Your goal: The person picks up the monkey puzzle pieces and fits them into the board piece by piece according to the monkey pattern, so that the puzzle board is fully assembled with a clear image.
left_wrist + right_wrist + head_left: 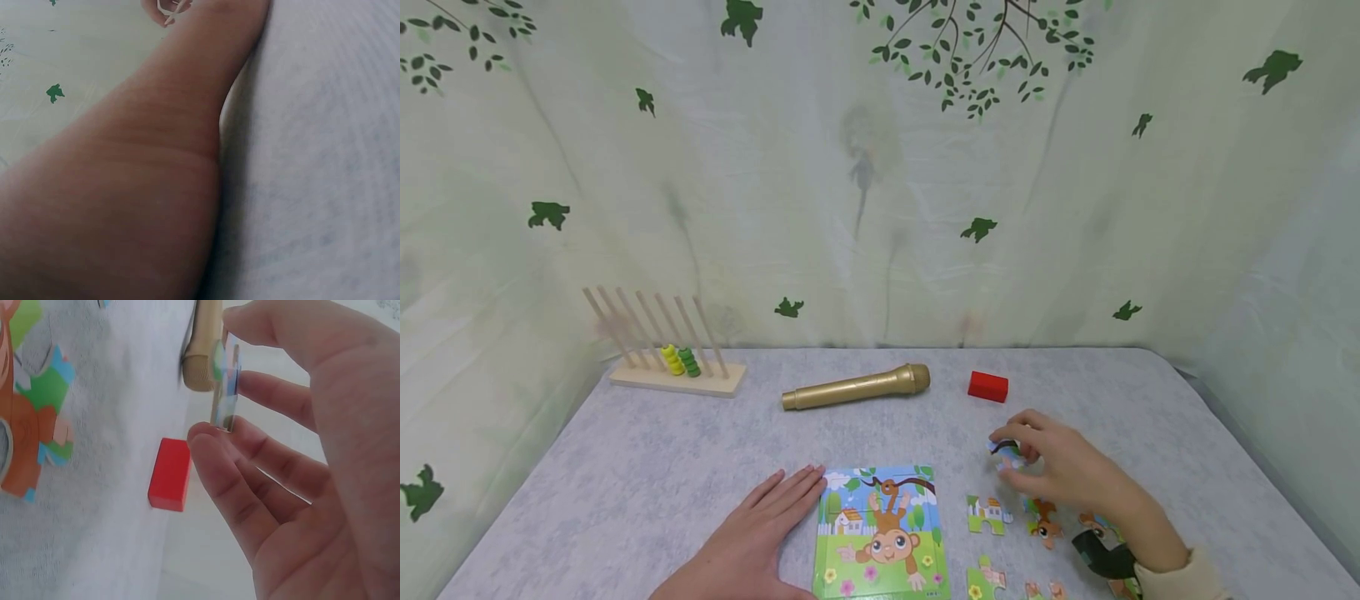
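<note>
My right hand (pixel 1067 467) pinches a jigsaw piece (pixel 1006 454) with a dark branch on light blue, held up over the right part of the table. In the right wrist view the same piece appears nearly edge-on between thumb and fingers (pixel 215 465). My left hand (pixel 763 529) lies with its fingers extended along the left edge of a square monkey picture puzzle (pixel 880 533). Loose pieces lie right of the picture: one with a house (pixel 987 513), one with flowers (pixel 983 579) and a brown one (pixel 1043 525) below my right hand. The left wrist view shows mostly forearm.
A red block (pixel 988 387) lies beyond my right hand. Left of it rests a gold toy microphone (pixel 857 388). At the back left stands a wooden peg rack (pixel 677 380) with yellow and green beads. A leaf-patterned curtain (pixel 880 250) hangs behind the table.
</note>
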`<control>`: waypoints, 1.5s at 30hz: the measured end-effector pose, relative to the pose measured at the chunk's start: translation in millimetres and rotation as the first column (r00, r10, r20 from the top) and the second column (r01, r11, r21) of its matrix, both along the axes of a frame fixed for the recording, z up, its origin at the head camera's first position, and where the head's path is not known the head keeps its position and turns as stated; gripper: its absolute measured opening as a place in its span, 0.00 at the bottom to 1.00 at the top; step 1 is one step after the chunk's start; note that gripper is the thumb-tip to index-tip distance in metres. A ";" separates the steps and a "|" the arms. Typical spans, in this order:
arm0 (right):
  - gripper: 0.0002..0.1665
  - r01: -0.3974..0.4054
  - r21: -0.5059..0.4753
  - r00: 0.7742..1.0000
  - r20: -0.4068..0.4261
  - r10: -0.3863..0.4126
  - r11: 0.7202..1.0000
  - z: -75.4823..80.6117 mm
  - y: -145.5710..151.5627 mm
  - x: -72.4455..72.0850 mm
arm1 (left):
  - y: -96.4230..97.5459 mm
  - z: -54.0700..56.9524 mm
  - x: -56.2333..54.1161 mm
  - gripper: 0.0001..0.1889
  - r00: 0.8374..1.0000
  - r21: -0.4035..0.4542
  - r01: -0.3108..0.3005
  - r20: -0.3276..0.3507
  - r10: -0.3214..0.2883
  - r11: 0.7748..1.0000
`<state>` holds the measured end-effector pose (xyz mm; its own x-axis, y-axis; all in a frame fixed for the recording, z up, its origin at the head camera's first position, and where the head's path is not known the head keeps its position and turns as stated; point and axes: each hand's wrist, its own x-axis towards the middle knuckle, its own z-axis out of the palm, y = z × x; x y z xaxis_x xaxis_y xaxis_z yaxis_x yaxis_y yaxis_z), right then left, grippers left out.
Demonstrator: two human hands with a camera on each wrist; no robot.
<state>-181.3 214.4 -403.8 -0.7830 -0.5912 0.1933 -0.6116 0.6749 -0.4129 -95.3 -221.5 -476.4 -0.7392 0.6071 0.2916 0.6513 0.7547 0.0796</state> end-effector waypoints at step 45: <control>0.19 -0.027 0.074 0.990 -0.136 0.037 0.997 1.8 -52.7 5.9 | -0.6 -0.1 -0.4 0.65 1.000 -0.016 0.000 -0.016 0.000 1.000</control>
<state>-175.4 161.7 -402.1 -0.7324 -0.6321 0.2532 -0.6809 0.6789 -0.2747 -95.7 -222.1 -476.5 -0.7348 0.6115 0.2936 0.6521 0.7559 0.0576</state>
